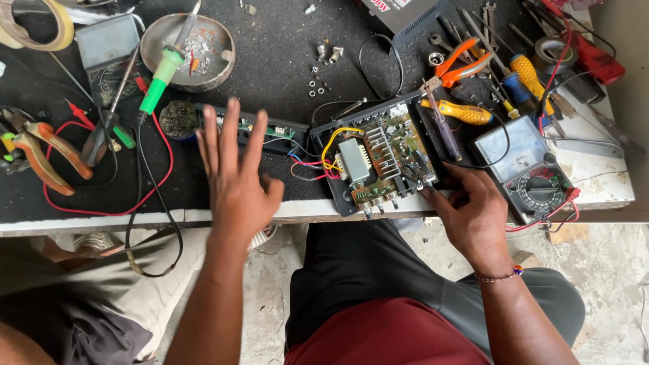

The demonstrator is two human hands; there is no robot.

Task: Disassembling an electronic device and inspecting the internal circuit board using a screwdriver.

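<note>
The open amplifier board (378, 159) sits at the near edge of the table (284, 54), right hand (473, 216) pinching its near right corner to steady it, while the left hand (233, 176) hovers with fingers spread, empty, near the green-handled soldering iron (162, 74).

The worktop (284, 61) wears a matt black, slightly gritty covering. The open amplifier chassis (375, 162) is dull black sheet metal carrying a brown circuit board with ribbed metal fins. By the far edge sits a tarnished metal bowl (220, 64). The multimeter (531, 169) is dark plastic with a glossy clear window; the pliers (463, 61) have smooth orange plastic grips.
</note>
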